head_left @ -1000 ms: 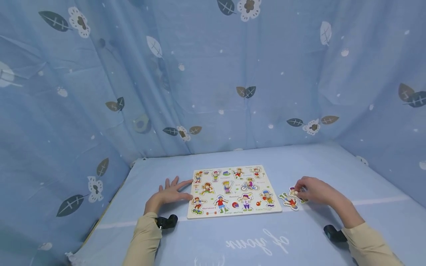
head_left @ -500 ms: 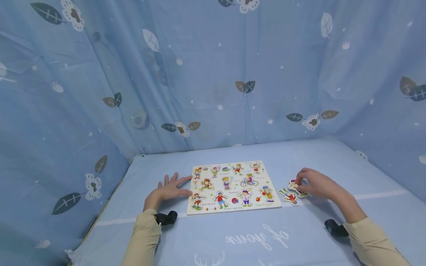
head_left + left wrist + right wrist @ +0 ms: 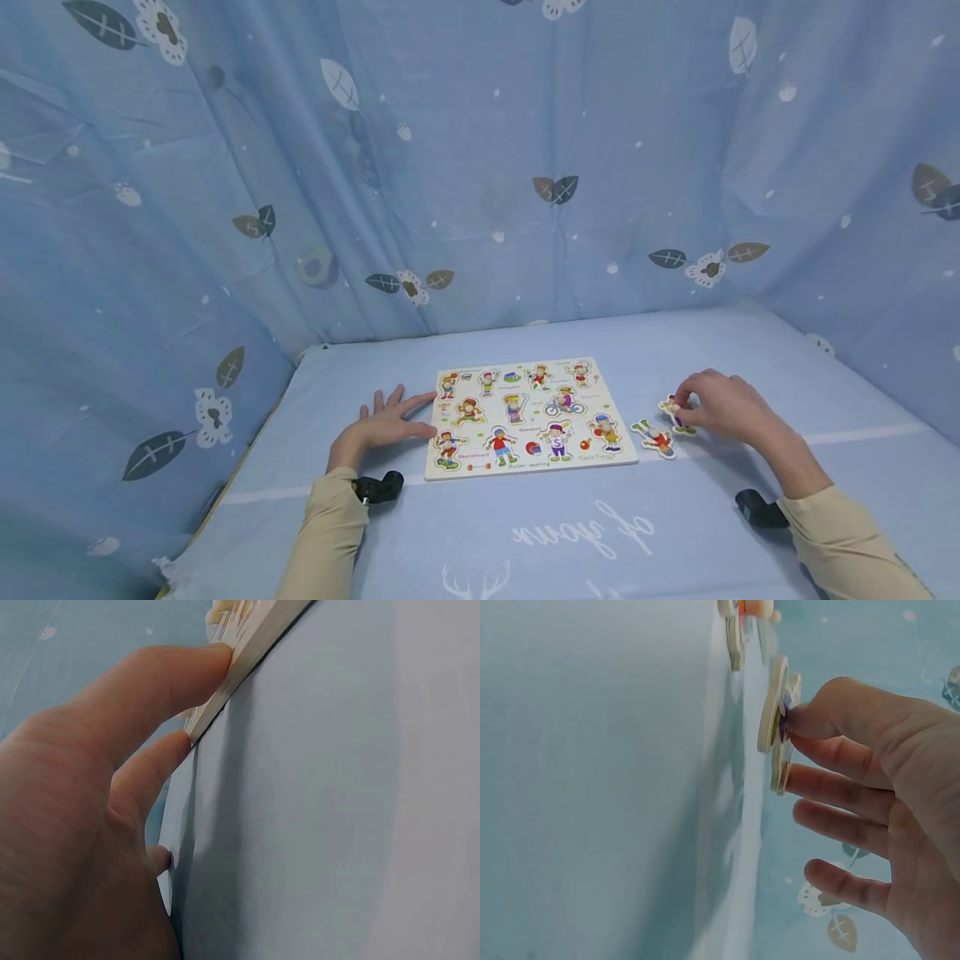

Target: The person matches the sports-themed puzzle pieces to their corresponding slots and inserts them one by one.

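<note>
The right hand (image 3: 723,408) is pinching the small peg of a flat wooden cut-out puzzle piece painted with a cartoon figure (image 3: 677,414), thumb and forefinger curled on it; in the right wrist view the piece (image 3: 778,724) is tilting up off the light blue cloth-covered table (image 3: 675,517). A second loose cartoon-figure piece (image 3: 654,438) is lying just beside it, between the held piece and the pale rectangular wooden puzzle board printed with sporting children (image 3: 529,417). The left hand (image 3: 384,427) is resting flat with straight, spread fingers (image 3: 161,682) pressing against the board's left edge (image 3: 247,656). A blue leaf-patterned curtain (image 3: 480,167) is hanging behind the table.
</note>
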A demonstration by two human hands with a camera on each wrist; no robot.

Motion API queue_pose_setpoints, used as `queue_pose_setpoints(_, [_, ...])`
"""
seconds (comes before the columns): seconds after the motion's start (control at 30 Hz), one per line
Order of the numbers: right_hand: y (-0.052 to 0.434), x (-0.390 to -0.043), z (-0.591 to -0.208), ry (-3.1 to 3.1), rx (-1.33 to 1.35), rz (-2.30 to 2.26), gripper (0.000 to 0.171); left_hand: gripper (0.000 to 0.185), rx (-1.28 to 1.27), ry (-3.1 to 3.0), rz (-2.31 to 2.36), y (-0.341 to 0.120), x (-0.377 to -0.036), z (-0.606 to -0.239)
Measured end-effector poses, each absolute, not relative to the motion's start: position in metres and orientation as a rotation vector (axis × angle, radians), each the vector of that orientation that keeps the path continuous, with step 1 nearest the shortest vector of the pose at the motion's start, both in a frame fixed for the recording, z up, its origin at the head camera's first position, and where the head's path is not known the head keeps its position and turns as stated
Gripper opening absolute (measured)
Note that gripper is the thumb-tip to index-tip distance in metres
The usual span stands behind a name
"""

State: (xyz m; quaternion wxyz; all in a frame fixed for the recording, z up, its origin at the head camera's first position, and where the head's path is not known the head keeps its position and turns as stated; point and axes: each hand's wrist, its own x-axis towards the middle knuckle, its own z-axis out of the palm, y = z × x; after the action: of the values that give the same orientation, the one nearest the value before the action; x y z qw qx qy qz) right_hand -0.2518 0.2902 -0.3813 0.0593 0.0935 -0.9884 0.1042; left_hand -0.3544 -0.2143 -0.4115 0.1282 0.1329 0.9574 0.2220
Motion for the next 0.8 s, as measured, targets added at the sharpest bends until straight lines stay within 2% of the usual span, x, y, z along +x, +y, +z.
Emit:
queue_pose_setpoints(0.4, [0.263, -0.261, -0.370, -3.002, 0.269, 0.379, 0.010, 0.086, 0.381, 2.793, 0.635, -0.213, -0.356, -0.409])
queue_pose_setpoints(0.8, [0.216, -0.269, -0.356, -2.962, 0.408, 0.401, 0.007, 0.087, 0.380, 2.794, 0.635, -0.214, -0.357, -0.413])
